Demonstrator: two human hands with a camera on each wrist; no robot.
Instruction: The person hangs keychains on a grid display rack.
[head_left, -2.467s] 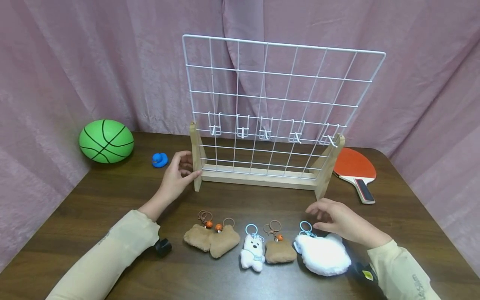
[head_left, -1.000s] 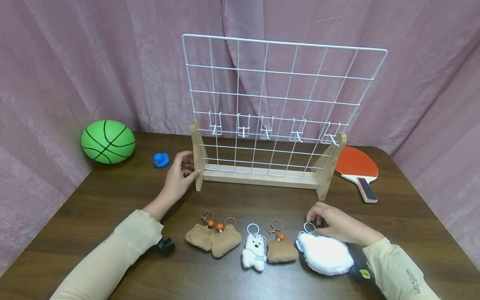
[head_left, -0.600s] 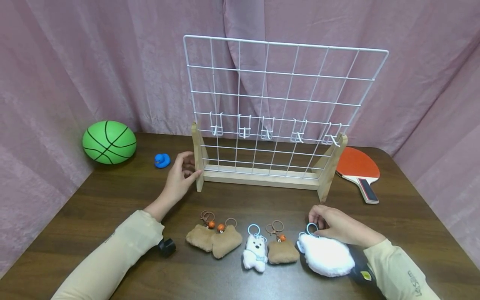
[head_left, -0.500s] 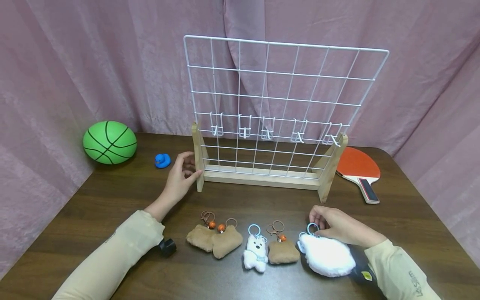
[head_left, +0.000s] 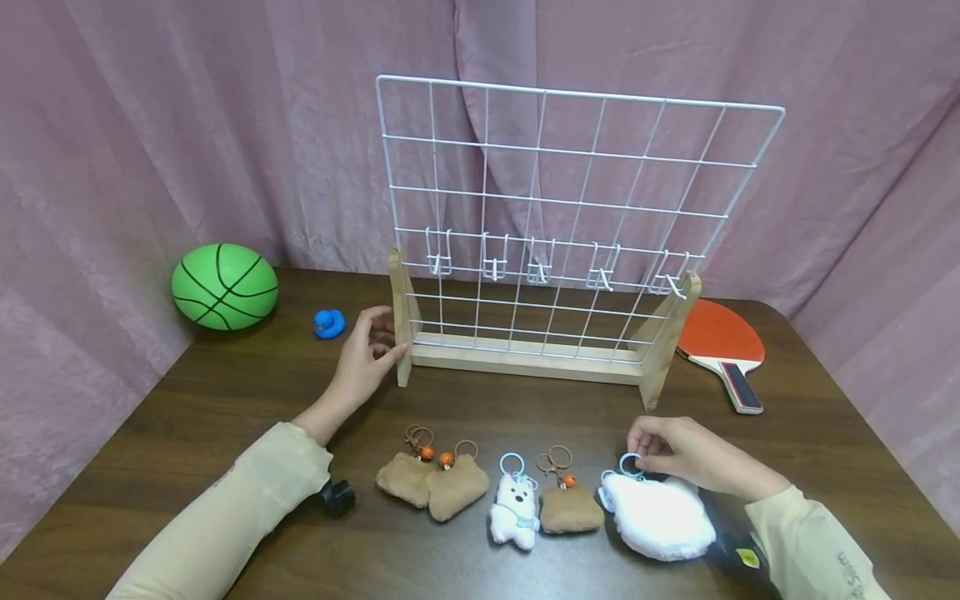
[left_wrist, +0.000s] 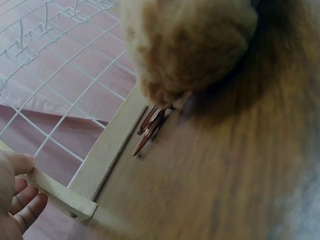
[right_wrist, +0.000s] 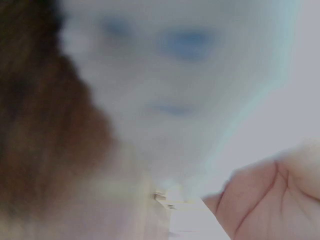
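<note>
While left hand (head_left: pixel 363 357) loosely grips stand (head_left: pixel 525 363), right hand (head_left: pixel 686 451) pinches blue ring (head_left: pixel 621 463).

The left arm, in a pale sleeve (head_left: pixel 225 512), slants forward and inward from the lower left; its bare wrist (head_left: pixel 313 422) leads to the left hand (head_left: pixel 362 362), reaching farther forward than the other, thumb and forefinger bent in a wide curve with a gap between; from the left wrist the thumb (left_wrist: pixel 21 163) shows straight, fingers (left_wrist: pixel 29 207) curled below; the right arm, its sleeve (head_left: pixel 813 542) lettered, comes in from the lower right; the right hand (head_left: pixel 684 450) is held back upward, fingers bent down, thumb drawn near the forefinger in a pinch; the right wrist view shows only creased skin (right_wrist: pixel 265 200).
</note>
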